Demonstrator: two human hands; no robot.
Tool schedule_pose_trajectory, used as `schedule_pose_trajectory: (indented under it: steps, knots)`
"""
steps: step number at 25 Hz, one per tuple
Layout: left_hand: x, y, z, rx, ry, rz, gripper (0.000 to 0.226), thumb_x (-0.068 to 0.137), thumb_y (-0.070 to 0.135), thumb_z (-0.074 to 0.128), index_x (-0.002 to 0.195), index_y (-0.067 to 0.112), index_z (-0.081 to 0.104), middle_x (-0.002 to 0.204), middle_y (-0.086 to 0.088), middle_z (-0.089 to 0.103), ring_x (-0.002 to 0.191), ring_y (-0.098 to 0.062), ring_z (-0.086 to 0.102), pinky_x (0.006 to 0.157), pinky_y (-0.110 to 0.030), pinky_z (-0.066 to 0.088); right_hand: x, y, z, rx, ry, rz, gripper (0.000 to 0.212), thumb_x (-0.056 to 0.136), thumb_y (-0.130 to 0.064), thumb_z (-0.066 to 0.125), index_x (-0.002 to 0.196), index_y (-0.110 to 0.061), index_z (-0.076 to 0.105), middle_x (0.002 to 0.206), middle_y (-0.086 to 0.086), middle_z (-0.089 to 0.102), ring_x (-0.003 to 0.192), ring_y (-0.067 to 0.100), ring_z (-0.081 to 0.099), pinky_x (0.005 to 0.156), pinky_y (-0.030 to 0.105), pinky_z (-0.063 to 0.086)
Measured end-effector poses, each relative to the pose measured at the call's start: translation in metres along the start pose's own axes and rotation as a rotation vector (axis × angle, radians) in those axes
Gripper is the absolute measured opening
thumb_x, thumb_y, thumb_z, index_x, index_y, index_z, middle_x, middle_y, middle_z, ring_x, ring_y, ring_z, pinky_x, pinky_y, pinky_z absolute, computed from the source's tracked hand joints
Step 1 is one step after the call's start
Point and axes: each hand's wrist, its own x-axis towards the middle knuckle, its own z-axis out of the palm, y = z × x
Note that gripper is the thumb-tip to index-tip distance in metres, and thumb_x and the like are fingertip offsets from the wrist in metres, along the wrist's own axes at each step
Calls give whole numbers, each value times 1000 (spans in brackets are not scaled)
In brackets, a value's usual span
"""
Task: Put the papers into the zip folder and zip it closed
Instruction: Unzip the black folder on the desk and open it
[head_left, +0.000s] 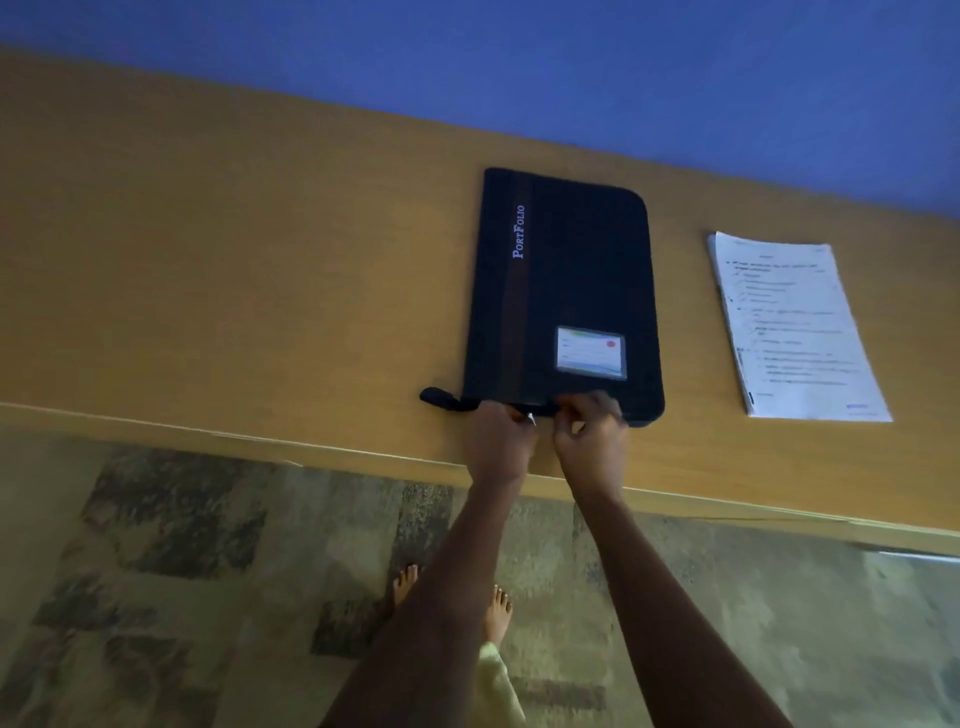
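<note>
Zip folder (566, 291): black, flat on the wooden table (208, 291), near edge close to the table's front. White lettering "PortFolio" along a brown stripe; a clear card pocket (591, 353) near the front, its print unreadable.

Papers (795, 327): white printed stack to the right, apart from the folder, text too blurred to read.

Left hand (498, 441) and right hand (589, 434): both curled at the folder's near edge, fingers pinched around a small metal zip pull (532, 419), grip partly hidden.
</note>
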Motion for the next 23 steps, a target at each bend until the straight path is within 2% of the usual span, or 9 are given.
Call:
schedule_pose_trajectory:
  steps: [2,4,6,8,10,14,19,23]
  knots:
    - [-7,3,3,76,90,21,9,81,21,71,86,13,72,80,-1,72,72,-16,66,58,-26,46,15,6,4,-165,36,-148,29,79,-1,62,105,-7,72,107,12,67,98,34,58,75,40,51]
    - [-15,1,8,140,161,25,15,81,26,70,90,14,70,84,-1,70,79,-20,66,63,-30,50,25,17,9,-243,-12,-179,32,87,-10,59,118,-9,67,127,12,62,115,36,53,90,49,47]
    - [-19,1,10,193,215,27,21,82,30,69,95,14,68,91,-3,69,86,-24,65,69,-32,48,31,28,12,-277,-128,-169,40,97,-24,51,136,-15,54,148,10,47,138,33,38,108,52,34]
    - [-20,-2,8,248,254,60,22,83,33,66,97,16,67,94,-3,68,88,-24,65,70,-32,45,32,36,13,-298,-233,-173,47,102,-33,41,147,-20,39,158,6,29,148,27,20,119,49,19]
    - [-21,-7,3,291,283,98,21,85,33,63,98,15,65,95,-3,67,88,-24,65,71,-32,45,31,37,13,-293,-289,-174,50,103,-36,37,150,-22,31,161,5,20,150,23,9,121,45,8]
    - [-19,-26,-17,386,334,129,25,87,31,61,101,11,65,98,-6,67,86,-28,67,71,-34,49,34,37,11,-306,-307,-155,52,103,-38,36,151,-22,28,162,4,15,151,22,3,120,39,-1]
    - [-15,-53,-51,442,393,124,25,86,30,66,100,11,68,96,-7,68,82,-29,68,71,-36,54,37,36,10,-316,-316,-134,51,103,-38,36,151,-21,30,162,6,16,151,22,3,122,41,2]
    - [-10,-50,-62,487,371,147,24,87,31,66,102,13,68,99,-6,68,84,-27,68,71,-35,51,35,34,8,-312,-336,-122,52,102,-39,37,151,-23,30,162,5,15,151,21,4,122,42,5]
